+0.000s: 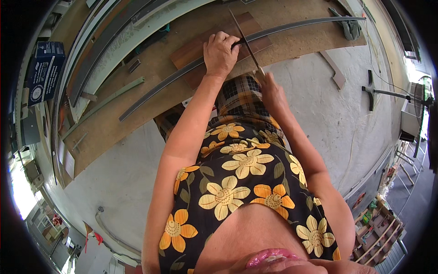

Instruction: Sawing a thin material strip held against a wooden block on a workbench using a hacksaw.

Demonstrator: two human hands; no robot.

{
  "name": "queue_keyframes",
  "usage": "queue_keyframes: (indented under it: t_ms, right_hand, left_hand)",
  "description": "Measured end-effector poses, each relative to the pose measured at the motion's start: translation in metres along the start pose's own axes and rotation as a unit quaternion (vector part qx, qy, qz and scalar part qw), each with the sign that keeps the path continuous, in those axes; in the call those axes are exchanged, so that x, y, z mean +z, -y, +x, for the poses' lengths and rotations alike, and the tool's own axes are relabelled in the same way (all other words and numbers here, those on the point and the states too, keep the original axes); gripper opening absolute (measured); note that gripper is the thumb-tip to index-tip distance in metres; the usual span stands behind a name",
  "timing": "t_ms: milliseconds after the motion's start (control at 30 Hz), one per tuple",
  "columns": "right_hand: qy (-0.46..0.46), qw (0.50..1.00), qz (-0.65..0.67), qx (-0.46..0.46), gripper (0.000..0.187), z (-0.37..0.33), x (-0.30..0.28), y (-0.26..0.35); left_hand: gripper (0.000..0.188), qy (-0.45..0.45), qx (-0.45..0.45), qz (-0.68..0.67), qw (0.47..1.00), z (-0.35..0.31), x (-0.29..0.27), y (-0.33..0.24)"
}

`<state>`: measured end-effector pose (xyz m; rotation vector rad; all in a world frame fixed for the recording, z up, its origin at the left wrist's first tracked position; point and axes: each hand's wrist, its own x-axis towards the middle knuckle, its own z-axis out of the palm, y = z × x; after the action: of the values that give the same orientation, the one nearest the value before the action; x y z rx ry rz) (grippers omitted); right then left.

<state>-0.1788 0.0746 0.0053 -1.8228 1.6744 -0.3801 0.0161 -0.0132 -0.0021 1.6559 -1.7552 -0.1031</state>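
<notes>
A long, thin dark grey strip lies across the workbench, over a reddish-brown wooden board. My left hand is closed over the strip near its middle and presses it down on the board. In my right hand, at the bench's near edge, is the handle of a saw, fingers wrapped round it. The narrow saw blade crosses the strip just right of my left hand, its far end reaching past the board. How deep the blade sits in the strip I cannot tell.
Grey work gloves lie by the strip's right end. Several long strips and panels line the bench's left side, beside a dark blue box. A green rod lies nearer. On the right stands a black metal stand.
</notes>
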Motion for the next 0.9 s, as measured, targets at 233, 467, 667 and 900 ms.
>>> queue_keyframes:
  t_ms: [233,467,667,900]
  right_hand:
    - [0.002,1.0,-0.014,0.002,0.016,0.009,-0.012,0.018]
    - [-0.014,1.0,-0.014,-0.021,0.015,0.011,-0.003,0.015]
    - [0.006,0.999,-0.009,0.049,0.014,-0.015,-0.007,0.005]
    - [-0.019,0.999,-0.004,-0.028,0.016,0.036,-0.003,0.025]
  left_hand:
    - [0.016,-0.001,0.003,0.009,1.0,0.002,0.001,0.0]
    - [0.017,0.001,0.001,0.004,1.0,-0.001,0.002,0.003]
    - [0.017,0.006,0.007,0.008,1.0,-0.002,0.0,0.002]
    - [0.016,-0.002,0.006,0.023,1.0,-0.002,0.002,0.005]
